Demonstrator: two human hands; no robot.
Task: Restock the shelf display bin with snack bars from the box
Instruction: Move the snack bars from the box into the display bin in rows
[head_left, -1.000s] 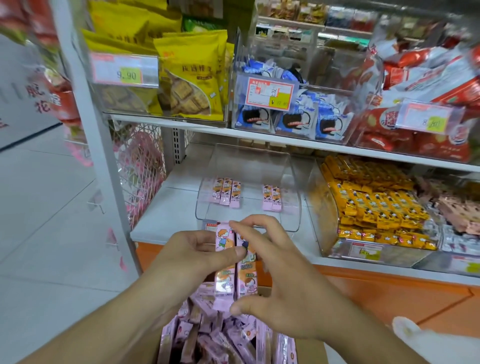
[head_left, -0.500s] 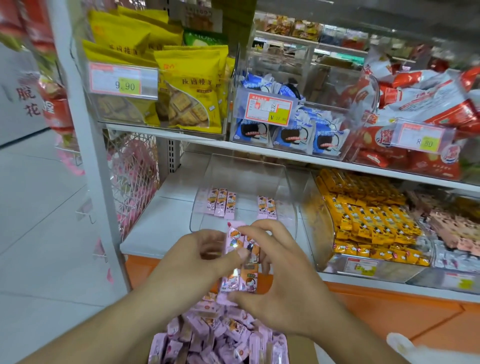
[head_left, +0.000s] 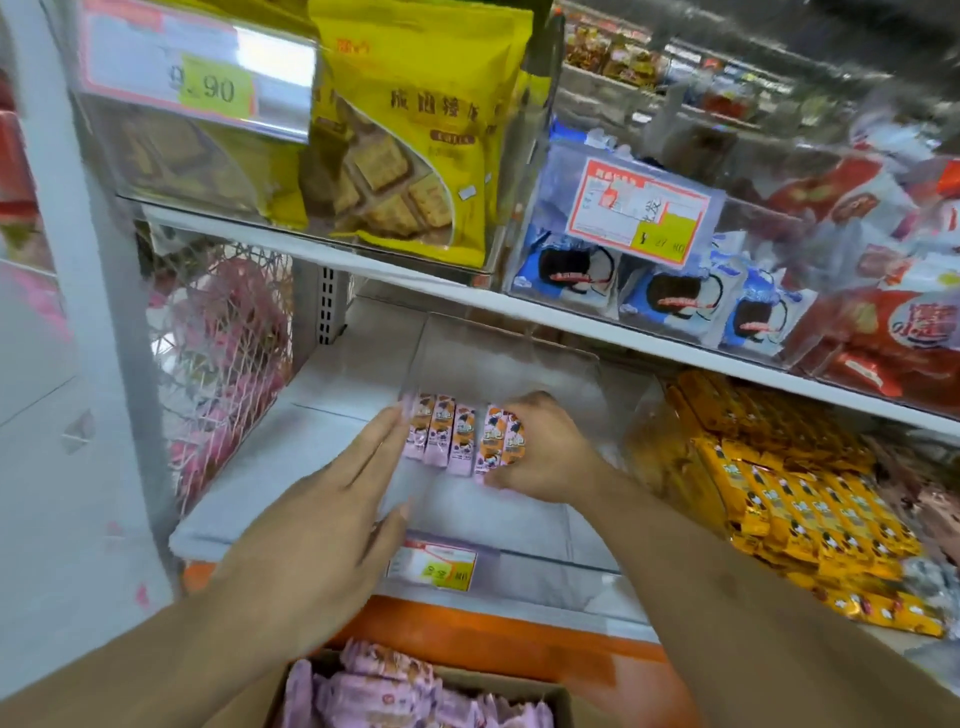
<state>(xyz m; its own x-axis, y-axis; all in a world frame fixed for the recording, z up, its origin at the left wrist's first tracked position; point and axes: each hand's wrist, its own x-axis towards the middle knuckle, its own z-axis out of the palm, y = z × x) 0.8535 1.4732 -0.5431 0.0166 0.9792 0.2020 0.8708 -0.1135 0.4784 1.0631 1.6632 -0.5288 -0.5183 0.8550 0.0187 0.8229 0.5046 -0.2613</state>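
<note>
Pink snack bars, lifted from the box a second ago, now sit in the bin, the right hand still curled round them, the left hand flat against the row beside, so restocking has barely begun.

Two bare forearms enter from the bottom edge, no sleeves reaching the visible stretch. Left hand and right hand both uncovered: no gloves, rings, watch or wristband. Fingernails short and plain on the left. Nothing else of the person's body or clothing falls within view
</note>
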